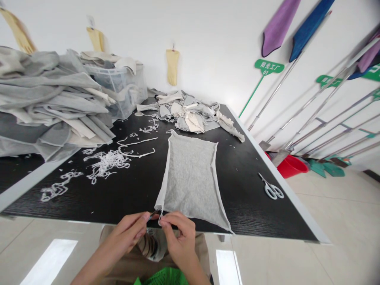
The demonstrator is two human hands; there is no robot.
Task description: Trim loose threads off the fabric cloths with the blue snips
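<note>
A grey rectangular cloth [191,174] with pale edges lies spread on the black table, its near edge at the table's front. At its near left corner, my left hand [132,231] is closed on a slim dark metal tool [154,213], perhaps tweezers or thread snips; its tip meets the corner. Close beside it, my right hand [179,229] pinches a white thread [161,217] that hangs from the same corner. Fingers partly cover the tool, so its full shape is hidden.
Loose white thread scraps [111,162] lie left of the cloth. A tall stack of grey cloths [50,103] and a clear plastic bin [118,91] stand at the left. Crumpled cloths [190,113] lie at the back, white-handled scissors [271,189] near the table's right edge [276,174].
</note>
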